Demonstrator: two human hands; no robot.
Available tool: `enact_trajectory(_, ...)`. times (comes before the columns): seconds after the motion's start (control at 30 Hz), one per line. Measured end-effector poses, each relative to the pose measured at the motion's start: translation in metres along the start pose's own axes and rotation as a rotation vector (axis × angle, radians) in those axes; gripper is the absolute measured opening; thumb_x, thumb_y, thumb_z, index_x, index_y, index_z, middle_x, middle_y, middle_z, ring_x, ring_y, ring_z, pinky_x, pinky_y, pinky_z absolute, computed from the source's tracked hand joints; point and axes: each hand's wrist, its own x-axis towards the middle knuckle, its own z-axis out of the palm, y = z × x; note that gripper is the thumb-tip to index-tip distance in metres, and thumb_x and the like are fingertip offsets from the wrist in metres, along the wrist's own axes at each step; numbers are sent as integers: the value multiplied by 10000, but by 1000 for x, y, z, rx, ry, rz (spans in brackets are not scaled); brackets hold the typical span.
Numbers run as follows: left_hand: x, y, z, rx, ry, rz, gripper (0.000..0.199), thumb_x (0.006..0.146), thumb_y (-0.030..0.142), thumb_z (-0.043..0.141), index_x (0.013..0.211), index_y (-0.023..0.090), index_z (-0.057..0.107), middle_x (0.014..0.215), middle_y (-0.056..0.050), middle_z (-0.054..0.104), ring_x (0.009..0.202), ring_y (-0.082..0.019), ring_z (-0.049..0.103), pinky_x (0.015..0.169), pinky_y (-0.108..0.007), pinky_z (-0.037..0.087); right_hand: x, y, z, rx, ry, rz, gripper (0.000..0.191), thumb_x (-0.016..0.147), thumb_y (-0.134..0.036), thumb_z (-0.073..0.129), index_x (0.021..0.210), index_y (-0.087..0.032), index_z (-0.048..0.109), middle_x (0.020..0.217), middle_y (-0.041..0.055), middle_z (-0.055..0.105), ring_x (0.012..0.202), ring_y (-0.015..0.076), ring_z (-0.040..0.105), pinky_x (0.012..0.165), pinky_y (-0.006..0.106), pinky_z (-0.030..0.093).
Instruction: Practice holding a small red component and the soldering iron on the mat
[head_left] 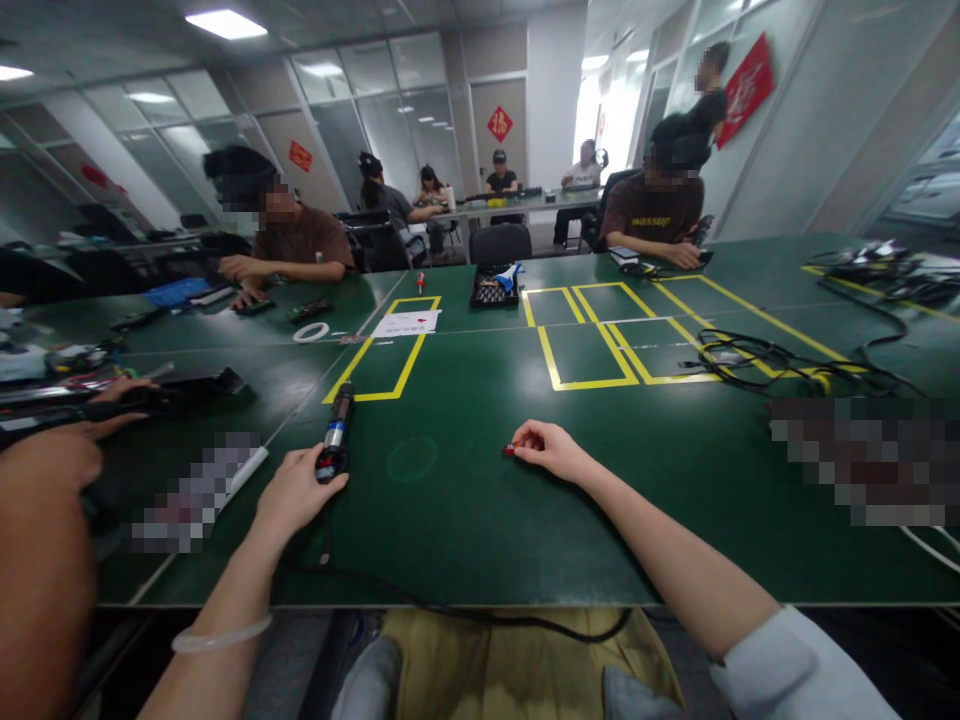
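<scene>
My left hand [292, 490] is closed around the lower end of a black cylindrical device [341, 415] with a silver and blue band, its internal parts partly exposed. The device points away from me over the green table, and a black cord [420, 590] runs near its lower end, along the front edge. Further right, my right hand [553, 450] pinches a small red and black piece [510, 450] just over the tabletop. The fingers cover part of that piece, so its kind is unclear.
Yellow tape outlines [592, 384] mark the green table [450, 540]. Beyond lie a paper sheet [409, 322], a small red object [421, 284] and a black tray [484, 300]. Coiled black cables [765, 360] are at right. A co-worker's arm [45, 490] reaches in at left; several people sit farther back.
</scene>
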Motion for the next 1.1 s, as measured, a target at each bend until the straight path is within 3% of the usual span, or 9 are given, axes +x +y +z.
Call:
enact_trajectory(0.3,-11,99,-2,-5,-25,203,649,774,493,504,1324,153,444,1284,-121,491,1124,-257,543,921,-336,459,0,0,0,-4,20,-27,151,771,-249,638,879,-148,609,670,-17,572,589,97,485,558,216,382)
enact_trajectory(0.67,-32,216,5,-134,-79,452,598,769,430,582,1303,226,404,1233,-87,506,1103,-231,532,854,-307,462,-1,3,3,-24,57,-166,72,807,-222,598,848,-167,576,737,-12,560,624,102,491,598,221,404)
enact_trajectory(0.83,-36,241,14,-187,-70,555,598,773,420,584,1307,233,390,1216,-87,504,1109,-233,519,864,-317,458,-1,2,-1,-133,130,-207,31,796,-165,581,821,-175,567,784,-6,534,645,106,494,629,229,415)
enact_trajectory(1.1,-40,248,12,-217,-85,577,598,784,431,573,1315,230,386,1219,-94,501,1107,-238,520,854,-331,463,-2,-1,-3,-214,168,-212,26,820,-164,576,840,-181,574,799,-1,524,670,118,496,658,238,411)
